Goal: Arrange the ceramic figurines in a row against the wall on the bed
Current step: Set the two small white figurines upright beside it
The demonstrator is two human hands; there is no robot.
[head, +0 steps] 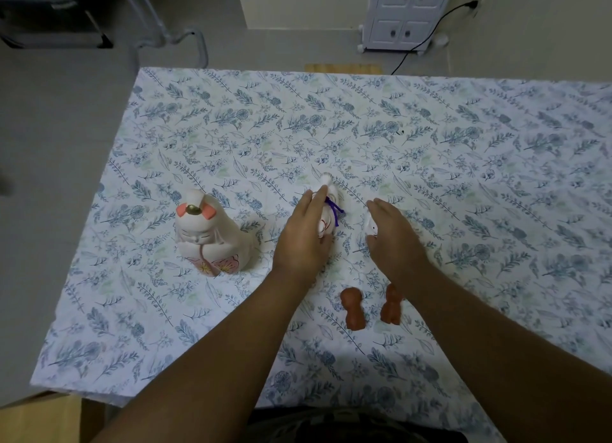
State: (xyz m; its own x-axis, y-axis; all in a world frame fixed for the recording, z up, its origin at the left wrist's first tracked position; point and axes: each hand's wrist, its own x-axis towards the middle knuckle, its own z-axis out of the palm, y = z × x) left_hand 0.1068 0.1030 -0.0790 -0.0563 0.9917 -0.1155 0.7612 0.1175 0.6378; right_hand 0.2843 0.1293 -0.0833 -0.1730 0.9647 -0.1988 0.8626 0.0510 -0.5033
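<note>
Bed (463, 138) with a blue-floral sheet fills the view; five ceramic figurines lie on it, all mid-bed and none against a wall.

Left hand (306, 235): laid over a white figurine with a purple cord (328, 207), fingers along its left side and thumb at its near end, so it is grasping the piece. This figurine is tipped away from the viewer, with its narrow top pointing toward the far edge.

Right hand (392, 235): palm down over a small white figurine (371, 225), which is mostly hidden; only a sliver shows at the hand's left edge. Fingers are extended and flat. Whether it grips the piece or merely covers it, cannot tell.

Large white figurine with pink ears (207, 235): upright, well to the left of the left hand, untouched.

Two small brown figurines lie nearer the viewer, between the forearms: left brown figurine (353, 308) and right brown figurine (391, 305), side by side and apart; the right forearm partly covers the second.

White miniature cabinet (405, 12) stands on the floor beyond the bed, with a black cable (427, 40) across it.
</note>
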